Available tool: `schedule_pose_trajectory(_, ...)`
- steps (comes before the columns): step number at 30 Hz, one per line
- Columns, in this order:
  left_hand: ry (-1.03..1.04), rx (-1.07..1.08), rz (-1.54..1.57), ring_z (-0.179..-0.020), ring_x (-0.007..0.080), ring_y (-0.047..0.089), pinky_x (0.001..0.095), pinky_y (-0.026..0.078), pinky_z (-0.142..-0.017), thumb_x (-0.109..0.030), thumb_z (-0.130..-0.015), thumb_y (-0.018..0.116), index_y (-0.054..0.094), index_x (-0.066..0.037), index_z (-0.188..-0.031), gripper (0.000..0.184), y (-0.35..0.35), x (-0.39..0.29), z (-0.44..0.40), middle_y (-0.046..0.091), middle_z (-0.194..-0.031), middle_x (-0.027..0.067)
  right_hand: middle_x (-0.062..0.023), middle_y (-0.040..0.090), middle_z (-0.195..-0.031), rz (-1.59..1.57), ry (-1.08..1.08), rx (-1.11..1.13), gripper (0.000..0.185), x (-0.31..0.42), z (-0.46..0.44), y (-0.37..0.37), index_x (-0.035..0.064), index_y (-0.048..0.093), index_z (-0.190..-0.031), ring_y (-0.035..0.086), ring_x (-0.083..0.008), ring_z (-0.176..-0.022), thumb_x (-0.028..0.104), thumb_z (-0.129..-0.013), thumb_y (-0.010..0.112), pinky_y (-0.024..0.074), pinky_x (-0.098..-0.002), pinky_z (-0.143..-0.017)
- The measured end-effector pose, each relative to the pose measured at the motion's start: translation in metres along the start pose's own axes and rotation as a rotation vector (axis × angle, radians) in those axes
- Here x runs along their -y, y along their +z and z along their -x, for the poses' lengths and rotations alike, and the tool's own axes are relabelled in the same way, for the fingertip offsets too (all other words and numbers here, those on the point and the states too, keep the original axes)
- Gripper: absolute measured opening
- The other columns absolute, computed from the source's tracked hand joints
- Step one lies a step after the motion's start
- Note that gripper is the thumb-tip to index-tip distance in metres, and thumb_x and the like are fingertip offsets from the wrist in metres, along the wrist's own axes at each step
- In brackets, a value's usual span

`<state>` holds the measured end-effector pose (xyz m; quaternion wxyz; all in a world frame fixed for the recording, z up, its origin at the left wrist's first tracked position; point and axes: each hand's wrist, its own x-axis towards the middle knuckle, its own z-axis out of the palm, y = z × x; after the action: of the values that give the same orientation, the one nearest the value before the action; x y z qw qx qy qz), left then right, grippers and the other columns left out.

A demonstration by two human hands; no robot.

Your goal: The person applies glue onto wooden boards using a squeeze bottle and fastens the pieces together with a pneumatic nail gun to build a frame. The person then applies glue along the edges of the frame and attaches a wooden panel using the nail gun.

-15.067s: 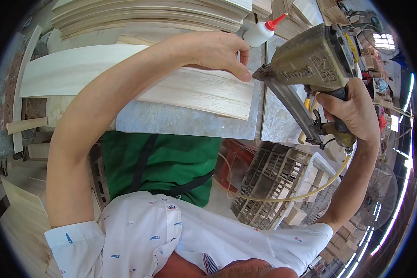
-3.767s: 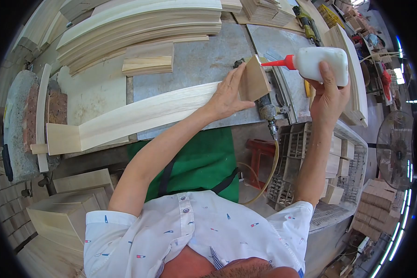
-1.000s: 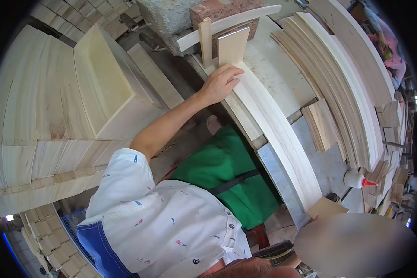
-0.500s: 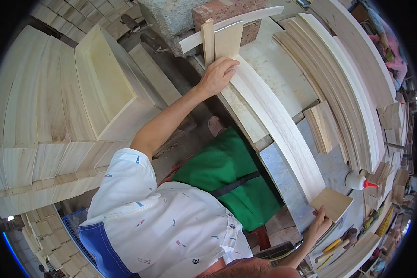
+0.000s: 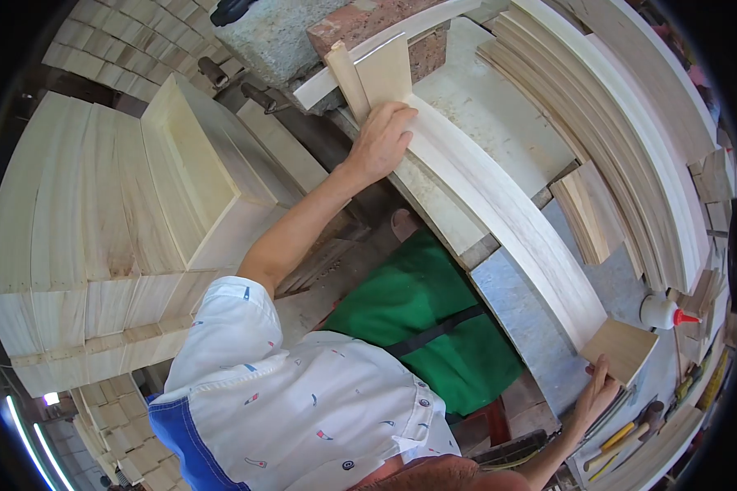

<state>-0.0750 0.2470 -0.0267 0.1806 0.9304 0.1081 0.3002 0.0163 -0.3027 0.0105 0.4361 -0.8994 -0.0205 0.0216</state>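
A long, pale wooden board [image 5: 508, 209] lies along the edge of the bench. My left hand [image 5: 382, 141] is closed over its far end, fingers curled against it. At that end a small panel [image 5: 385, 72] stands upright, with a narrow wooden strip [image 5: 348, 82] beside it. My right hand [image 5: 598, 394] grips the lower edge of a square wooden end piece [image 5: 622, 348], thumb and fingers at its rim. This piece stands at the board's near end and touches it there.
Long boards [image 5: 606, 139] are stacked across the bench beside short wood blocks [image 5: 585, 211]. A white glue bottle with a red tip [image 5: 659, 312] stands at the right, near tools [image 5: 622, 438]. Wooden boxes [image 5: 82, 204] are piled at left. A brick [image 5: 344, 37] and concrete block [image 5: 274, 41] back the bench.
The view has shifted slightly, so the bench items appear lower and further right. Both hands keep their places on the board and the end piece.
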Motion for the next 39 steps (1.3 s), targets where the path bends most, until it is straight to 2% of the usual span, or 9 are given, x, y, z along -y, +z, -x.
schedule_pose_trajectory(5, 0.254, 0.008, -0.07, -0.109, 0.0318, 0.054, 0.0413, 0.04, -0.099, -0.005, -0.079, 0.057, 0.062, 0.001, -0.103, 0.025, 0.0, -0.007, -0.046, 0.059, -0.108, 0.014, -0.009, 0.062, -0.083, 0.032, -0.032, -0.001, 0.038, -0.001, -0.008, 0.002, -0.0056, 0.061, -0.1, 0.054, -0.0143, -0.07, 0.032, -0.096, 0.058, 0.0441, -0.029, -0.064)
schedule_pose_trajectory(8, 0.4, 0.08, -0.465, -0.106, 0.0295, 0.056, 0.0439, 0.035, -0.103, -0.008, -0.074, 0.059, 0.066, 0.001, -0.092, 0.021, 0.006, -0.002, -0.076, 0.062, -0.1, 0.0146, -0.0111, 0.063, -0.085, 0.05, -0.026, 0.0, 0.04, 0.005, -0.008, 0.002, -0.0072, 0.061, -0.099, 0.054, -0.0156, -0.071, 0.033, -0.096, 0.058, 0.0443, -0.0302, -0.064)
schedule_pose_trajectory(14, 0.427, 0.38, -0.952, -0.1, 0.0279, 0.056, 0.043, 0.027, -0.11, -0.013, -0.072, 0.058, 0.07, -0.003, -0.079, 0.017, -0.003, -0.005, -0.082, 0.062, -0.088, 0.0147, -0.0126, 0.063, -0.085, 0.062, -0.002, -0.001, 0.042, 0.014, -0.005, 0.004, -0.0085, 0.06, -0.103, 0.054, -0.0172, -0.072, 0.033, -0.096, 0.057, 0.0448, -0.0318, -0.065)
schedule_pose_trajectory(26, 0.531, 0.311, -0.773, -0.104, 0.0273, 0.054, 0.0429, 0.026, -0.113, -0.014, -0.072, 0.057, 0.067, -0.003, -0.077, 0.015, -0.009, 0.017, -0.077, 0.061, -0.09, 0.0133, -0.0094, 0.062, -0.088, 0.034, -0.04, 0.036, 0.04, 0.015, 0.008, 0.001, -0.0071, 0.057, -0.114, 0.054, -0.0152, -0.073, 0.027, -0.094, 0.062, 0.0451, -0.0288, -0.065)
schedule_pose_trajectory(29, 0.474, 0.368, -0.836, -0.106, 0.0284, 0.055, 0.0425, 0.029, -0.113, -0.012, -0.073, 0.057, 0.067, -0.003, -0.083, 0.017, -0.009, 0.011, -0.077, 0.061, -0.093, 0.0137, -0.0084, 0.062, -0.083, 0.285, 0.113, 0.263, 0.035, 0.044, 0.024, -0.058, -0.0063, 0.057, -0.116, 0.057, -0.0149, -0.073, 0.019, -0.093, 0.063, 0.0456, -0.0277, -0.065)
schedule_pose_trajectory(32, 0.427, 0.234, -0.536, -0.108, 0.0246, 0.055, 0.0426, 0.029, -0.112, -0.006, -0.073, 0.057, 0.067, -0.005, -0.089, 0.018, -0.006, 0.013, -0.077, 0.061, -0.093, 0.0106, -0.0066, 0.062, -0.08, 0.099, 0.191, 0.221, 0.037, 0.091, 0.048, -0.104, -0.0056, 0.057, -0.117, 0.056, -0.0133, -0.071, 0.02, -0.091, 0.065, 0.0451, -0.0253, -0.064)
schedule_pose_trajectory(34, 0.389, 0.222, -0.323, -0.108, 0.0231, 0.057, 0.043, 0.032, -0.111, 0.0, -0.075, 0.058, 0.066, -0.005, -0.092, 0.02, -0.014, 0.004, -0.08, 0.063, -0.096, 0.0101, -0.0078, 0.061, -0.078, 0.079, -0.031, 0.172, 0.037, 0.139, 0.045, -0.102, -0.0063, 0.057, -0.118, 0.057, -0.0134, -0.071, 0.019, -0.091, 0.064, 0.0451, -0.0248, -0.066)
schedule_pose_trajectory(36, 0.367, 0.131, -0.131, -0.105, 0.0256, 0.059, 0.0432, 0.036, -0.108, 0.001, -0.078, 0.057, 0.066, -0.004, -0.093, 0.018, -0.019, 0.005, -0.08, 0.065, -0.096, 0.0107, -0.0097, 0.062, -0.087, 0.144, -0.23, 0.141, 0.035, 0.178, 0.018, -0.082, -0.0064, 0.056, -0.12, 0.058, -0.0138, -0.08, 0.013, -0.091, 0.061, 0.0462, -0.0257, -0.074)
schedule_pose_trajectory(39, 0.347, 0.061, 0.037, -0.102, 0.0284, 0.061, 0.0435, 0.04, -0.106, 0.001, -0.081, 0.057, 0.066, -0.002, -0.094, 0.016, -0.022, 0.006, -0.082, 0.066, -0.097, 0.012, -0.0087, 0.064, -0.099, 0.161, -0.304, 0.176, 0.034, 0.229, -0.055, -0.024, -0.0027, 0.056, -0.122, 0.061, -0.0136, -0.093, 0.012, -0.091, 0.062, 0.0469, -0.0265, -0.084)
